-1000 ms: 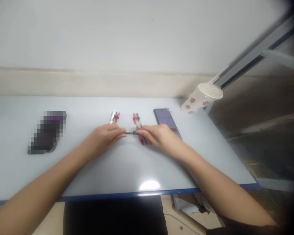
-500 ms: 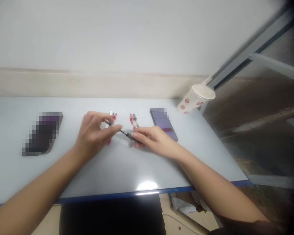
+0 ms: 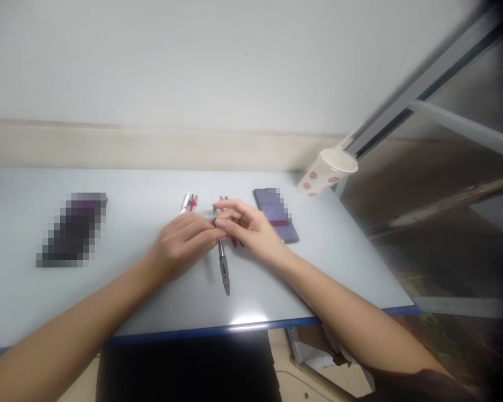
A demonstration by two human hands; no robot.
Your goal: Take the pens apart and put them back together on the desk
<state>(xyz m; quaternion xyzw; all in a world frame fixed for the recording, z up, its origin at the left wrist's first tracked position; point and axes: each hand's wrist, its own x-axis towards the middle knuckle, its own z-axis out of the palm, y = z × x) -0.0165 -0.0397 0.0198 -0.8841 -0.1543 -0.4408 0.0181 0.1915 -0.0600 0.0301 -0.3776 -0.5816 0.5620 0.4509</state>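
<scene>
A pen [image 3: 224, 273] with a dark grey grip and a shiny barrel is held between my two hands, its grip end pointing down toward the desk's front edge. My left hand [image 3: 184, 240] is closed on the barrel with the fingertips. My right hand [image 3: 249, 226] pinches near the pen's upper end with thumb and fingers, partly covering it. Behind my left hand lie a white-and-silver pen [image 3: 186, 201] and a red pen [image 3: 193, 202], mostly hidden. Under my right hand, another red pen [image 3: 233, 241] shows in part, with a dark one beside it.
A phone [image 3: 73, 231], partly pixelated, lies on the left of the white desk [image 3: 151, 307]. Another phone [image 3: 287, 230] is right of my right hand. A lidded cup with red flower prints [image 3: 324, 173] stands at the back right, near a metal frame [image 3: 402, 114].
The pen has swung from lying crosswise to pointing toward me. My left hand has moved right and down along it, and my right hand has shifted to its upper end.
</scene>
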